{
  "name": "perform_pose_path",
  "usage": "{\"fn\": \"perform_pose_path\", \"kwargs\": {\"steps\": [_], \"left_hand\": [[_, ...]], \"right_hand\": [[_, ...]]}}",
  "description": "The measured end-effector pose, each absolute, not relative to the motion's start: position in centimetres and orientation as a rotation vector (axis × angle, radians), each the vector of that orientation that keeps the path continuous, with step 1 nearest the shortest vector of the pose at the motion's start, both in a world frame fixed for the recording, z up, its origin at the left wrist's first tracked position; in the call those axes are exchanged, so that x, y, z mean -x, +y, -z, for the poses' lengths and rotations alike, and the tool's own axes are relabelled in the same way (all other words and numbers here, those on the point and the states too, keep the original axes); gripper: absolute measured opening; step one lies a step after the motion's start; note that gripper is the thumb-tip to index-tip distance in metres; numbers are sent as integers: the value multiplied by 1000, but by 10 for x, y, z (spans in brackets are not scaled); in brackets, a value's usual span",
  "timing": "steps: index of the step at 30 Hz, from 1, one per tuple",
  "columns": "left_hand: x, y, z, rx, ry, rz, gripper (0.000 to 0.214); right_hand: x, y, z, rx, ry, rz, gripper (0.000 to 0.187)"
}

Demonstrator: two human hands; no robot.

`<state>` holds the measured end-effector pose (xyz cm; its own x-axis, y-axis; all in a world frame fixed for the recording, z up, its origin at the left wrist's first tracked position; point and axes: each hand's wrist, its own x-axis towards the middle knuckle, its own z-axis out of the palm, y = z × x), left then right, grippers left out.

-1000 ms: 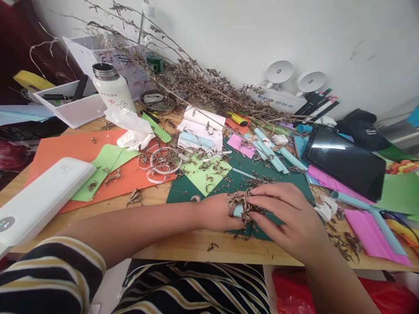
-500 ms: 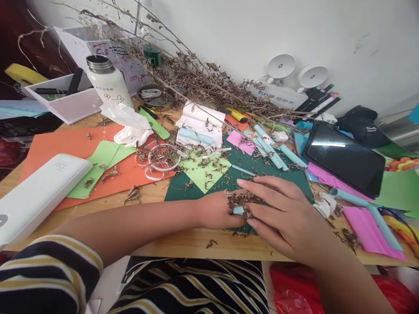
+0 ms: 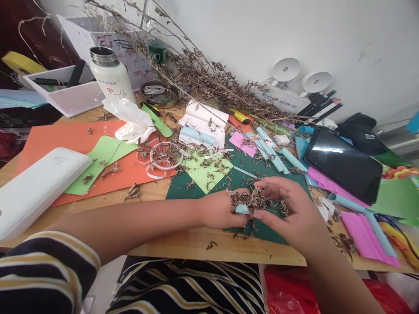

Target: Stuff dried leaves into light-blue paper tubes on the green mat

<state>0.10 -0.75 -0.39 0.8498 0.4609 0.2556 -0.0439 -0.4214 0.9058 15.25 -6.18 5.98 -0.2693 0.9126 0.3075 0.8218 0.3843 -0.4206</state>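
Observation:
My left hand [image 3: 221,210] is closed around a light blue paper roll [image 3: 241,209], and only a short bit of the blue shows at the thumb side. A clump of brown dried leaves [image 3: 257,198] sticks out over the roll, between my two hands. From the right, my right hand [image 3: 293,213] curls around the clump, thumb below and fingertips above, touching the leaves. Under both hands lies a dark green sheet [image 3: 203,224] with crumbled bits on it. Just beyond, a light green paper square [image 3: 207,174] carries scattered leaf pieces.
Long dried branches [image 3: 209,78] lie across the back. A roll of tape [image 3: 166,155] rests on orange paper [image 3: 39,148]. At left stand an open bottle [image 3: 113,76] and a white power bank [image 3: 42,187]; at right are blue paper rolls [image 3: 271,157] and a black tablet [image 3: 343,163].
My right hand has drawn back slightly, its spread fingers now curled around the leaves. More of the clump shows. My left hand keeps its grip on the roll.

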Motion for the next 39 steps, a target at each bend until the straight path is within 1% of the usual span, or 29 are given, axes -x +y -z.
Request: {"fn": "perform_pose_path", "kwargs": {"steps": [3, 5, 10, 15, 20, 24, 28, 31, 35, 39], "left_hand": [[0, -8, 4, -1904, 295, -589, 18], [0, -7, 5, -1913, 298, -586, 14], [-2, -8, 7, -1975, 313, -560, 11], [-4, -8, 3, -2251, 420, -442, 9], [-4, -9, 2, -2376, 409, -355, 13], [-2, -8, 3, -2348, 430, -375, 17], [0, -6, 0, -2321, 330, -476, 23], [1, -6, -2, -2343, 287, -485, 19], [-1, -7, -1, -2422, 330, -378, 12], [-1, -7, -2, -2431, 346, -407, 8]], "right_hand": [[-156, -61, -56, 1436, -2184, -282, 28], [-157, -62, -54, 1361, -2164, -274, 25], [-151, -67, -51, 1196, -2125, -137, 28], [-139, -71, -48, 1110, -2131, 89, 30], [-138, -70, -39, 1020, -2139, 220, 16], [-139, -70, -34, 1064, -2117, 218, 18], [-135, -72, -32, 1231, -2147, 219, 13], [-133, -75, -31, 1228, -2171, 190, 11], [-134, -75, -26, 1086, -2023, 74, 17], [-130, -72, -19, 1025, -1800, -1, 36]]}}
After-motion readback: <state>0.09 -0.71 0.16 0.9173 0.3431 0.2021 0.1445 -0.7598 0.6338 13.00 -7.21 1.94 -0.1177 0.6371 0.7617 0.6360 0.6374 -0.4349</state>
